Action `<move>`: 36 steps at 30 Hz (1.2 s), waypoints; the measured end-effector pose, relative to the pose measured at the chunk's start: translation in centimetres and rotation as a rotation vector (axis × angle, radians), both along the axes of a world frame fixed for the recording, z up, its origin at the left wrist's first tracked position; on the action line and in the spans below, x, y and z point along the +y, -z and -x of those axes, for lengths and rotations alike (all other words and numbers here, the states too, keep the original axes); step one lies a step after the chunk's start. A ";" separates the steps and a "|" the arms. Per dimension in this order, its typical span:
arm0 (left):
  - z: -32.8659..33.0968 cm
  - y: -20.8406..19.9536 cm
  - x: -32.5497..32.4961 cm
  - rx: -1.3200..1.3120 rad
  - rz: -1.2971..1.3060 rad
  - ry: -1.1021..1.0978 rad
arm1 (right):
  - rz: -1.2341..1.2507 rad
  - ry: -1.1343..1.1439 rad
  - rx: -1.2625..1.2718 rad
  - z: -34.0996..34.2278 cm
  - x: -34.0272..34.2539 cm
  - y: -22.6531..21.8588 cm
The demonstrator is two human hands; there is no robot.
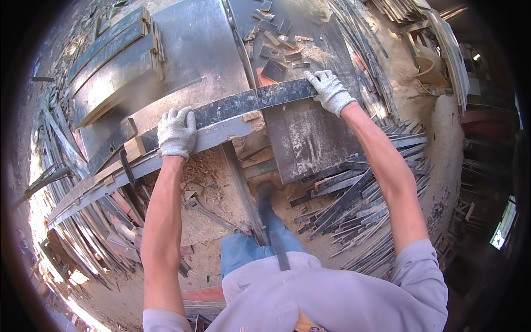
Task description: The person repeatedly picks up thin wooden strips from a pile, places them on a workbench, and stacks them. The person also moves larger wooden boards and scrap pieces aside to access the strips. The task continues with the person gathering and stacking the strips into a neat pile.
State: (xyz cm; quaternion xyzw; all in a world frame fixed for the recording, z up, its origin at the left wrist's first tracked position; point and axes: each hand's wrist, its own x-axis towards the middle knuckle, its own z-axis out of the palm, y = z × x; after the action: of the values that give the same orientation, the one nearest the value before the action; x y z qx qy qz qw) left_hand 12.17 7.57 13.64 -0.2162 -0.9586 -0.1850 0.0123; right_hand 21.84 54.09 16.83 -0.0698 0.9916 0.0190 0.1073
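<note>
A long, narrow strip of dark-faced board [227, 108] with pale scuffs lies across a worktable in front of me. My left hand [177, 131], in a light grey knit glove, is on the strip's near edge, its fingers bent over the top. At the strip's right end my right hand [332, 93], gloved the same way, grips it with the fingers over the far corner. The undersides of both grips are hidden. Beneath the right part of the strip, a brown, scuffed panel [307, 141] juts toward me past the table's grey front rail [215, 134].
Stacked boards [113, 91] stand at the far left of the tabletop [193, 39]. Small offcuts [282, 47] and sawdust lie beyond the strip. Heaps of thin strips [368, 191] cover the ground at right. A wooden leg [243, 193] stands close to my legs.
</note>
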 end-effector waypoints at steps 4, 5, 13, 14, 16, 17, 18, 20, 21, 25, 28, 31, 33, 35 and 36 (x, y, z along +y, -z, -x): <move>0.6 0.0 0.5 -0.024 0.034 0.003 | 0.006 0.038 0.070 -0.8 0.8 0.3; 0.7 -0.1 0.8 -0.027 0.032 -0.003 | 0.010 0.049 0.112 -1.3 1.0 0.3; 1.1 0.2 0.3 -0.087 0.103 -0.037 | 1.013 0.716 -0.140 -12.4 -3.6 -11.4; 1.3 0.5 0.2 -0.081 0.082 -0.030 | 1.114 0.758 -0.184 -12.9 -3.3 -12.6; 1.0 0.4 0.4 -0.069 0.062 -0.022 | 1.190 0.782 -0.231 -12.9 -2.9 -13.2; 1.1 0.7 0.6 -0.049 0.007 -0.011 | 1.160 0.757 -0.229 -12.1 -2.4 -12.9; 0.5 0.2 0.7 -0.018 0.016 -0.002 | 1.146 0.721 -0.238 -11.3 -2.8 -12.5; -0.6 -0.6 0.9 0.018 0.038 0.015 | 1.112 0.746 -0.256 -9.1 -3.3 -12.3; -0.7 -0.7 0.7 0.017 0.047 0.035 | 1.078 0.741 -0.268 -7.5 -3.6 -12.0; 0.1 -0.7 0.4 -0.037 -0.036 0.061 | 0.829 0.367 -0.133 0.1 -5.1 -5.0; 0.1 -0.1 -0.8 -0.063 -0.041 0.051 | 0.766 0.380 -0.400 4.6 -8.7 -3.5; 0.2 -0.1 -0.2 -0.053 -0.056 0.042 | 0.690 0.315 -0.456 5.1 -9.9 -1.4; 0.2 -0.4 -0.1 -0.068 -0.032 0.033 | 0.580 0.243 -0.414 5.5 -10.7 -1.5; 0.1 -0.5 -0.4 -0.078 -0.017 0.021 | 0.389 0.156 -0.280 4.5 -12.4 -1.9; 0.3 -0.3 -0.4 -0.074 -0.017 0.011 | 0.370 0.074 -0.113 4.3 -13.6 -2.1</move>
State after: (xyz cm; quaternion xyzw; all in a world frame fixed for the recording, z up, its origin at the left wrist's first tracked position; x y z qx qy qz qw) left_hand 11.89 7.18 13.97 -0.2145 -0.9555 -0.2012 -0.0224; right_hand 17.49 40.48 18.94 -0.0526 0.9725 -0.1714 0.1486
